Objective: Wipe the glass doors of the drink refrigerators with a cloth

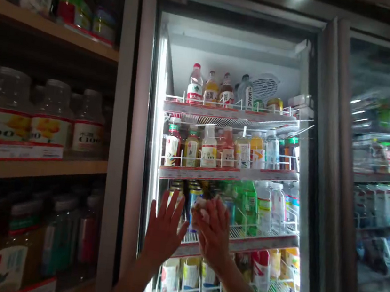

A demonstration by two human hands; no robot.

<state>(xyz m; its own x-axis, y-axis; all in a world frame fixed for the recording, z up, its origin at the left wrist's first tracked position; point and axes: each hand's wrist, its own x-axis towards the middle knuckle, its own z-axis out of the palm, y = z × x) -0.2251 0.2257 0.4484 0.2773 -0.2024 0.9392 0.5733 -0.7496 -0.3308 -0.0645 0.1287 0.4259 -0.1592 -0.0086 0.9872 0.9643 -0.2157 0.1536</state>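
My left hand (163,232) is raised with its fingers spread, palm toward the glass door (229,41) of a lit drinks fridge. I cannot tell whether it touches the glass. To its right, my right hand (213,233) presses a crumpled whitish cloth (200,207) toward the same pane. Whether this wad is fabric or paper is unclear. Beyond the hands, cans (194,198) and green bottles (248,202) stand on a wire shelf (250,243). Juice bottles (209,150) fill the shelf above.
Wooden shelves (36,167) with large juice bottles (4,103) stand close on the left, beyond the fridge's metal frame (138,110). A second glass-fronted fridge (382,188) is on the right. More bottles (195,84) stand on the top wire shelf.
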